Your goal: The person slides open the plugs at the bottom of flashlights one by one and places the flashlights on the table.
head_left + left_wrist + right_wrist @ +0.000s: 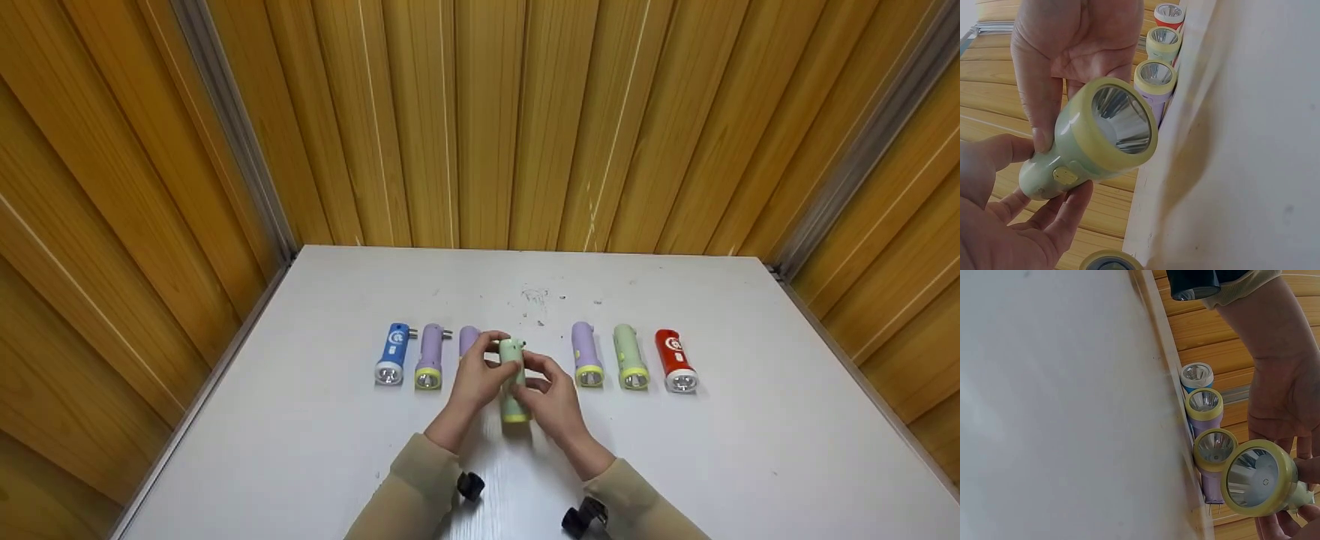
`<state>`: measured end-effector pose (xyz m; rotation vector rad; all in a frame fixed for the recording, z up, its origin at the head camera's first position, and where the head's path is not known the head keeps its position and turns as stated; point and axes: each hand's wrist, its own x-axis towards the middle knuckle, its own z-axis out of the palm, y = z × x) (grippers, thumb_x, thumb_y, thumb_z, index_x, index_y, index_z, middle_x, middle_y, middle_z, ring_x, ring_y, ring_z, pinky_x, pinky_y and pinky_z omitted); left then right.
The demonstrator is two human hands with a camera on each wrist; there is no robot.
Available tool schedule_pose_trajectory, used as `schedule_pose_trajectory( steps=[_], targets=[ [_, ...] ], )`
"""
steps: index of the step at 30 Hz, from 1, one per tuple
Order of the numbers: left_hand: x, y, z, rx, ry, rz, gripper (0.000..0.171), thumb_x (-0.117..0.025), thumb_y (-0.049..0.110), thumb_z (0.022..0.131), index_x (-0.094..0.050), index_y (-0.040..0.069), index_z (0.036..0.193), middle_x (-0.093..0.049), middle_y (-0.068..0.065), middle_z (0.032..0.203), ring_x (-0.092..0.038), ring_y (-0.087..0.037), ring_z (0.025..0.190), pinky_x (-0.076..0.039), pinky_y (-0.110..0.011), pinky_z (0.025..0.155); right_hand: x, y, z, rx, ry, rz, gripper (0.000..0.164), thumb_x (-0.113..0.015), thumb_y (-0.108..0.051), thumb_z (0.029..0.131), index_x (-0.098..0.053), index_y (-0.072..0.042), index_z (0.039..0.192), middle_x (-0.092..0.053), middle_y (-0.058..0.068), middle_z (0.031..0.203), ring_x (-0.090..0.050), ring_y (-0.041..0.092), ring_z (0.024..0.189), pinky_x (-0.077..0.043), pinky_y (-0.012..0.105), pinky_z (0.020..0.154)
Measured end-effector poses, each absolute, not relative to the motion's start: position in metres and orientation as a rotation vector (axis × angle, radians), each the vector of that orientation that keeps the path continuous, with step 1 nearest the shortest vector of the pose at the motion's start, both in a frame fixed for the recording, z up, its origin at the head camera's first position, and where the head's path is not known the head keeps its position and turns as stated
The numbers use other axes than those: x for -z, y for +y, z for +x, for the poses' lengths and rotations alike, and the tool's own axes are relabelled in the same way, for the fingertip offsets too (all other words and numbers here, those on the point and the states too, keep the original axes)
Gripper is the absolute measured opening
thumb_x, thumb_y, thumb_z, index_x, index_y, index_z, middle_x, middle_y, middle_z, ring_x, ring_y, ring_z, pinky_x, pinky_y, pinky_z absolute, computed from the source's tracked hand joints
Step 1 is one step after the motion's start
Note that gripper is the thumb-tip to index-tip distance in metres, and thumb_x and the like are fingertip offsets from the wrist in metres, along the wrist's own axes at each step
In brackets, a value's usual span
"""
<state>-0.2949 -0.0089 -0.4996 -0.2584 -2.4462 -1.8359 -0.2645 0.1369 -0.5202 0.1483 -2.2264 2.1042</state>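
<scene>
Both hands hold a pale green flashlight (pixel 513 409) with a yellow lamp ring, above the white table. My left hand (pixel 474 382) grips its body between thumb and fingers. From the other side my right hand (pixel 553 397) pinches it with thumb and fingertips. The lamp end points toward me, and a yellow switch (pixel 1065 175) shows on the body in the left wrist view. Behind the left hand a purple flashlight (pixel 469 335) is mostly hidden in the head view; its yellow-ringed lamp (pixel 1216 446) appears in the right wrist view.
Left of the hands lie a blue flashlight (pixel 394 349) and a purple flashlight (pixel 430 349), plug prongs out. To the right lie another purple flashlight (pixel 584 345), a green flashlight (pixel 628 349) and a red flashlight (pixel 673 349). Wood-pattern walls (pixel 480 127) enclose the white table (pixel 300 450).
</scene>
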Motion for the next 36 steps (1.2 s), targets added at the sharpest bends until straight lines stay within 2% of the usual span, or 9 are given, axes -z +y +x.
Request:
schedule_pose_trajectory(
  steps=[22,36],
  targets=[
    [0.5017,-0.008,-0.2968,1.827,-2.45,-0.227,0.044,-0.076,0.012,0.083,-0.063,0.009,0.124,-0.07,-0.019,0.116,-0.068,-0.019,0.083,-0.057,-0.031,0.076,0.5197,0.1366,-0.2643,-2.069,-2.256,0.14,0.054,-0.072,0.002,0.088,-0.056,0.004,0.14,-0.059,0.026,0.138,-0.07,0.034,0.109,-0.058,0.026,0.087],
    [0.5013,-0.0078,-0.2962,1.797,-2.467,-0.245,0.044,-0.076,0.013,0.083,-0.064,0.008,0.125,-0.07,-0.019,0.116,-0.066,-0.019,0.081,-0.055,-0.029,0.075,0.5217,0.137,-0.265,-2.056,-2.261,0.162,0.055,-0.071,0.004,0.087,-0.056,0.004,0.139,-0.06,0.026,0.137,-0.07,0.034,0.108,-0.057,0.023,0.084]
  ],
)
